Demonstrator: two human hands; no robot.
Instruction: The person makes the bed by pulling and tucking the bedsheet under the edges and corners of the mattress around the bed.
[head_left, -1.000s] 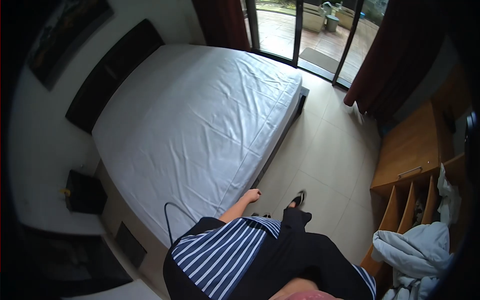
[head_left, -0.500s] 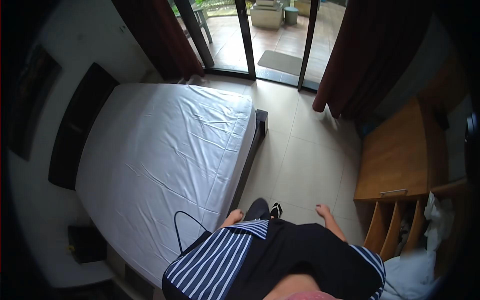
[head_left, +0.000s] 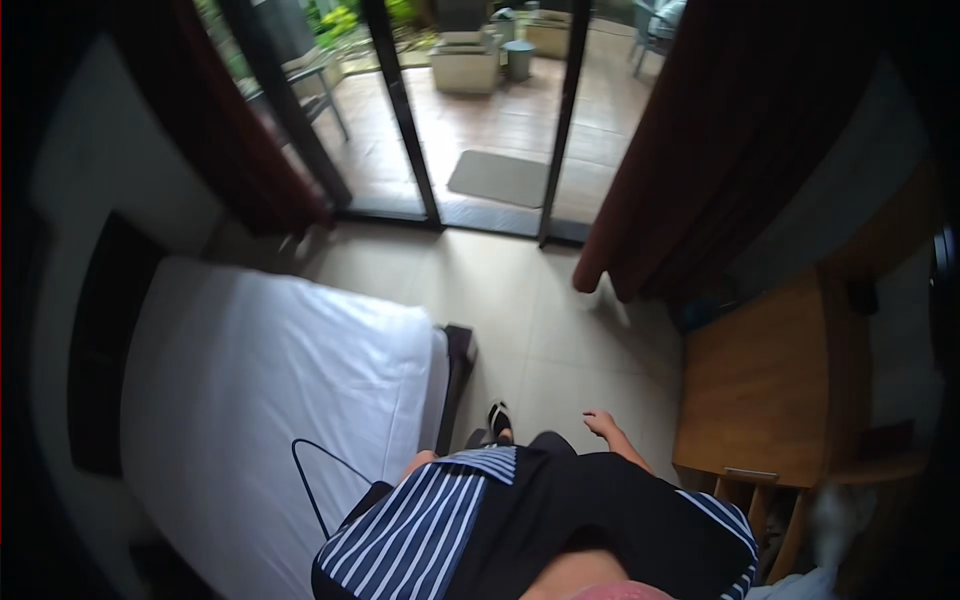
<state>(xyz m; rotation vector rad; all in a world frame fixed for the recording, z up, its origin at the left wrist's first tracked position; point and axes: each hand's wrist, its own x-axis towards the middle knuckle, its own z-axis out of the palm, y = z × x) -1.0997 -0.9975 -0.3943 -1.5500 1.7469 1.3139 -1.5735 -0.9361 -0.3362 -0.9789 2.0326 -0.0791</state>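
Observation:
My right hand (head_left: 598,421) hangs out at my right side above the tiled floor, its fingers loosely extended and nothing visible in it. On the left only a strip of my left arm (head_left: 420,462) shows beside the striped cloth of my top; the fingers are hidden. That arm is nearest to the bed (head_left: 270,380), which has a smooth white sheet. A thin dark loop (head_left: 297,460) sticks out from under my left sleeve, over the sheet. A shoe with dark and light parts (head_left: 499,415) shows in front of my body.
The bed frame's dark corner post (head_left: 459,345) juts out on my left. Ahead, a glass door (head_left: 490,130) stands between dark red curtains (head_left: 660,190), with a grey mat (head_left: 497,178) outside. A wooden cabinet (head_left: 755,390) lines the right side, and white cloth (head_left: 805,585) lies near it.
My view has moved forward and tilted up, so the door sits lower in view. My left hand has slipped behind my body; the shoe has come forward.

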